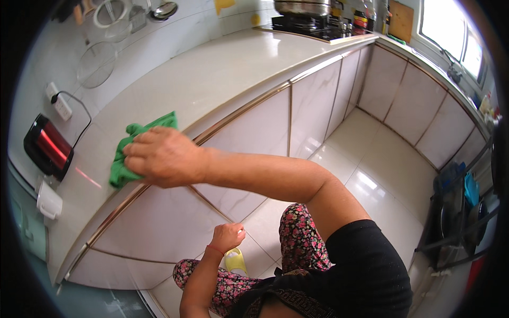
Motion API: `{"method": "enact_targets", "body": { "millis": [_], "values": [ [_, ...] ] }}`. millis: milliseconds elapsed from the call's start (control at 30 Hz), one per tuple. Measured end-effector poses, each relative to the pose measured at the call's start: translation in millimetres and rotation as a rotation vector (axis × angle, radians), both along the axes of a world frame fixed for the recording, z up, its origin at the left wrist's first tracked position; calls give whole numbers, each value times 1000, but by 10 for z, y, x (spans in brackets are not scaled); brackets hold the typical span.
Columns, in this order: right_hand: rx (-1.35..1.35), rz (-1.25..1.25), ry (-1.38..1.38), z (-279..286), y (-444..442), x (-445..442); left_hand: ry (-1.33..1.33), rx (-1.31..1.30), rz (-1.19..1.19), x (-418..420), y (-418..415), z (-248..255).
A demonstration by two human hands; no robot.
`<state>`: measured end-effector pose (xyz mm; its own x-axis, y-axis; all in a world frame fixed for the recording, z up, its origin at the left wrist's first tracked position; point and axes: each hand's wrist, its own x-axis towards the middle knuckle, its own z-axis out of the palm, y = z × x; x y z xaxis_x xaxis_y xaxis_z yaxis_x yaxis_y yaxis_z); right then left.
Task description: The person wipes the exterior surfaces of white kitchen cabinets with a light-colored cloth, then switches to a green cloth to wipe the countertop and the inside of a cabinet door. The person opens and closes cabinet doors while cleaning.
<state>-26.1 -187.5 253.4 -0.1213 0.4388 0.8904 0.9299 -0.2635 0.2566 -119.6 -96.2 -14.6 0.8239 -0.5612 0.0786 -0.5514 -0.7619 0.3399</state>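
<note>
My right hand (161,157) grips a bunched green cloth (121,167) and presses it on the pale countertop (191,75) near its front edge. Part of the cloth sticks out beyond the knuckles. Lower down, my left hand (227,236) hangs over the floor in front of the cabinets, its fingers curled; whether anything small is inside them I cannot tell. A red cord circles the left wrist. Left of the cloth, a red and black appliance (49,147) stands against the wall, with a white mug (49,200) beside it.
A power strip (59,102) with a plugged-in black cord is on the wall, below hanging strainers (96,65). A steel pot (302,7) sits on the gas stove (318,30) at the far end. Marble-look cabinet doors (254,123) run below the counter. A dark rack (449,226) stands at right.
</note>
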Motion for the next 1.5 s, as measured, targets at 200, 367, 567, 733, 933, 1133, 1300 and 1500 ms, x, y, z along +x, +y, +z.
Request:
{"method": "enact_targets", "body": {
  "millis": [200, 367, 567, 733, 933, 1133, 1300, 1500],
  "values": [
    [238, -197, -49, -109, -1099, 558, 49, 66, -11, -5, -10, -93],
    [347, -391, -151, -229, -2074, 1129, 80, 87, -36, 37, -88, -77],
    [486, -540, -100, -276, -2787, 1658, 121, 110, -59, 107, 31, -53],
    [448, -815, 60, -361, -3339, 2072, 70, 42, -94, 107, 139, -3],
    [146, -1011, 615, 20, -3973, 2276, 6, 14, -91, 39, 237, 73],
    [-135, -955, 785, 123, -3831, 2189, -58, -114, -100, -43, 271, 144],
    [-116, -485, 1049, 397, -2717, 1125, -48, -159, -173, -29, 141, 163],
    [-448, -178, 731, 464, -1071, 526, -52, -152, -211, -136, 141, 128]
  ]
}}
